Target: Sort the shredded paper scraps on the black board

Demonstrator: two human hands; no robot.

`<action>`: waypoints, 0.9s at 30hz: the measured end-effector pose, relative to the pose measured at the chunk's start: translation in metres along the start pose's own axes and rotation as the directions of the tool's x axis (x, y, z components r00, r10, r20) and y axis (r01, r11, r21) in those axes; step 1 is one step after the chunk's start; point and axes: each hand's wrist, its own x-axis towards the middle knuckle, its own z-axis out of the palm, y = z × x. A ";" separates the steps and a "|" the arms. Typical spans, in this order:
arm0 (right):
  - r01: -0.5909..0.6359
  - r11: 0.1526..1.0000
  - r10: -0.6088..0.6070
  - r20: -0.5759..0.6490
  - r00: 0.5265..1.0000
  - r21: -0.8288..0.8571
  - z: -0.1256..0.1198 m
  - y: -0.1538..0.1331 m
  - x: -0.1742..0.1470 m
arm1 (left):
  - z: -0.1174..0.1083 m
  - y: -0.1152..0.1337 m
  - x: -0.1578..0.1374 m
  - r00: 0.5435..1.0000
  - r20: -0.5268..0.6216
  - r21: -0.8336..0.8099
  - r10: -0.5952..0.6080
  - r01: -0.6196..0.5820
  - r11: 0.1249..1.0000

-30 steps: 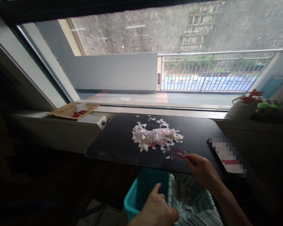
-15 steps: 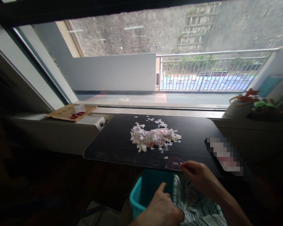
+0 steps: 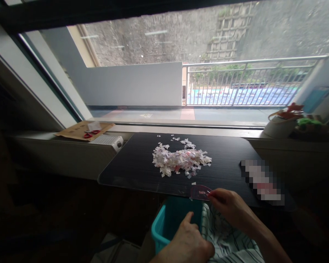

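My right hand (image 3: 230, 204) pinches a thin, see-through pinkish plastic piece with a rounded edge (image 3: 200, 193). It sits at the near edge of the dark tabletop (image 3: 128, 164). A small pale scrap shows at its lower edge, over the bin. Below, my left hand (image 3: 190, 237) grips the near side of a turquoise bin (image 3: 158, 226), with one finger stretched over its opening; its other fingers are partly hidden. A heap of small white and pinkish paper scraps (image 3: 181, 159) lies mid-table, beyond both hands.
A blurred-out flat object (image 3: 263, 182) lies at the table's right side. On the left sill are a brown envelope (image 3: 71, 130) and red-handled scissors (image 3: 92, 133). A white pot (image 3: 279, 126) stands on the right sill. Striped cloth (image 3: 227, 237) covers the lap beside the bin.
My right hand has drawn the plastic piece slightly toward me at the table edge, and a scrap now shows below it. My left hand and the bin look unchanged.
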 end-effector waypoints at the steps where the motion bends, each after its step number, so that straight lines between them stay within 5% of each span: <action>1: 0.003 1.000 -0.003 0.010 1.000 0.000 0.000 -0.001 -0.001 | -0.001 0.000 0.000 1.000 0.006 -0.007 -0.003 0.003 1.000; 8: -0.028 1.000 0.026 -0.129 0.991 -0.013 -0.004 0.008 0.009 | 0.005 -0.003 -0.004 0.998 0.039 -0.029 -0.046 0.047 0.998; 13: 0.013 0.999 -0.021 -0.171 0.985 -0.049 -0.002 0.005 0.019 | 0.017 -0.016 -0.029 0.980 0.036 -0.124 -0.197 0.200 0.972; 19: -0.010 0.995 -0.001 -0.112 0.994 -0.097 0.000 0.005 0.015 | 0.025 -0.021 -0.059 0.910 -0.008 -0.242 -0.415 0.401 0.884; 27: -0.064 0.993 0.059 -0.057 0.997 -0.102 -0.014 0.008 -0.004 | 0.023 -0.026 -0.054 0.905 0.049 -0.309 -0.423 0.417 0.855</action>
